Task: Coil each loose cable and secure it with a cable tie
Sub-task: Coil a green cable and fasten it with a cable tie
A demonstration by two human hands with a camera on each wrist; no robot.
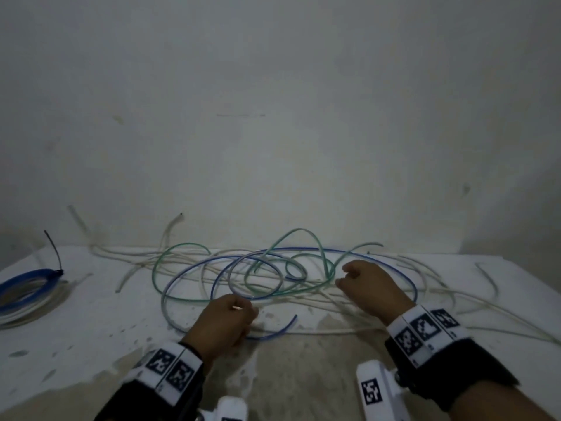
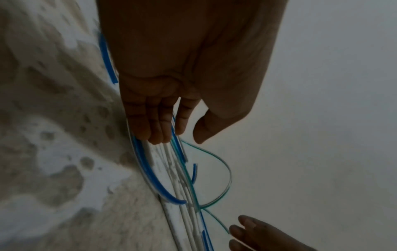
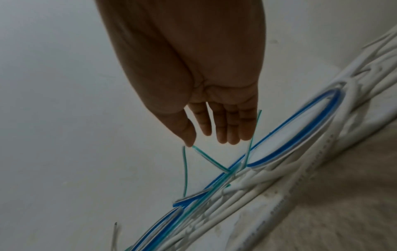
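Note:
A tangle of loose cables lies across the table (image 1: pixel 91 314): a blue cable (image 1: pixel 194 268), a green cable (image 1: pixel 158 262) and several white cables (image 1: pixel 440 287). My left hand (image 1: pixel 230 317) hovers over the near side of the tangle, beside a free blue end. In the left wrist view its fingers (image 2: pixel 159 132) point down straight onto the blue cable (image 2: pixel 148 173) and the white cables (image 2: pixel 178 191), thumb apart. My right hand (image 1: pixel 367 284) is over the tangle's right part. Its fingers hang straight in the right wrist view, and its thumb tip touches an end of the green cable (image 3: pixel 185 169).
A coiled blue and white bundle (image 1: pixel 27 287) with a black cable tie (image 1: pixel 54 253) on it lies at the table's left edge. A bare wall rises right behind the table. The near table surface is stained and patchy.

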